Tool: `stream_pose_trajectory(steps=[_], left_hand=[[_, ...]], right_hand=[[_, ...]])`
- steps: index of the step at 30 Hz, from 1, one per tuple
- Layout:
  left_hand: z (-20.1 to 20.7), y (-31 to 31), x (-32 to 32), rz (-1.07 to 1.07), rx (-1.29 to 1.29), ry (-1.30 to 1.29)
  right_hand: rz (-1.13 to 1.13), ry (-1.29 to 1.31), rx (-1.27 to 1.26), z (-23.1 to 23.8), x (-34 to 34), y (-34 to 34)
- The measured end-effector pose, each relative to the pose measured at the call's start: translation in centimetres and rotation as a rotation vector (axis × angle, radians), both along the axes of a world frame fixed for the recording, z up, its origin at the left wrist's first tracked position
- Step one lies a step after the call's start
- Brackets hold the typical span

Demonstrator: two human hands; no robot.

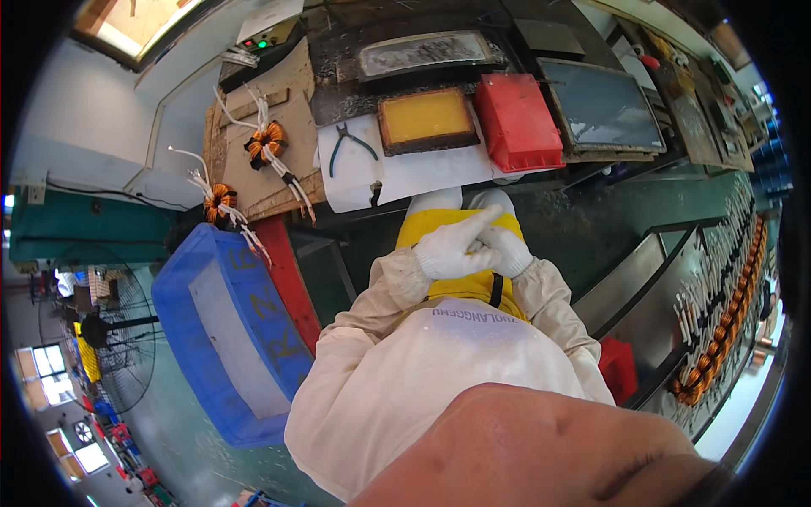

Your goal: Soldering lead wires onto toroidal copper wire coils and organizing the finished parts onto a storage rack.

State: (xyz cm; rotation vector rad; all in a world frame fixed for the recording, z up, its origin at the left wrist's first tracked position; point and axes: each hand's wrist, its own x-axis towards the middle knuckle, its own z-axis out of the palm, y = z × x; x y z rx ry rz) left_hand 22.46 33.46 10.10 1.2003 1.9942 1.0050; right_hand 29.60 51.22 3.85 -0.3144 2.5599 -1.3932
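My left hand (448, 248) and my right hand (507, 247), both in white gloves, lie together over my yellow apron (414, 226). A finger of the left hand is stretched out across the right. The right hand's fingers are mostly hidden behind the left, and no object shows in either hand. On the bench edge ahead, a shallow tray with a yellow filling (427, 121) rests on white paper (355, 190). Cutting pliers with dark green handles (351, 150) lie left of it, spread apart. An upturned-looking red plastic bin (518, 122) stands to its right.
Two copper-wound ring coils with white leads, one upper (267, 144) and one lower (221, 203), sit at the left. Behind is a silvery-surfaced rectangular pan (427, 55). A blue crate (194, 291) and a fan (101, 325) stand left; a rack of several coils (718, 346) stands right.
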Motion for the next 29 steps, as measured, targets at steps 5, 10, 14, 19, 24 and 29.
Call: stream_pose_trajectory(steps=[5,10,14,19,24,29], left_hand=[[-1.4,-1.8,-1.7,0.397,0.522,-1.149],[-1.3,-3.6,-2.4,0.495,0.665,-1.299],[1.6,-4.4,-1.4,0.353,0.291,-0.058],[-2.8,-7.0,-2.3,0.479,0.566,-0.464],[-3.5,-9.8,-4.8,0.905,0.543,-0.599],[-10.4,-16.3,-10.0,1.426,0.429,0.062]], right_hand=[[-0.012,0.469,0.341,3.0,-2.7,-1.0],[-0.001,0.546,0.287,5.0,-4.9,-3.2],[0.044,0.279,0.086,1.3,-5.3,-3.6],[0.045,0.483,0.278,1.5,-6.1,-6.1],[0.089,0.163,0.087,3.2,-8.7,-9.0],[0.255,-0.393,-0.413,-2.8,-8.8,-10.2]])
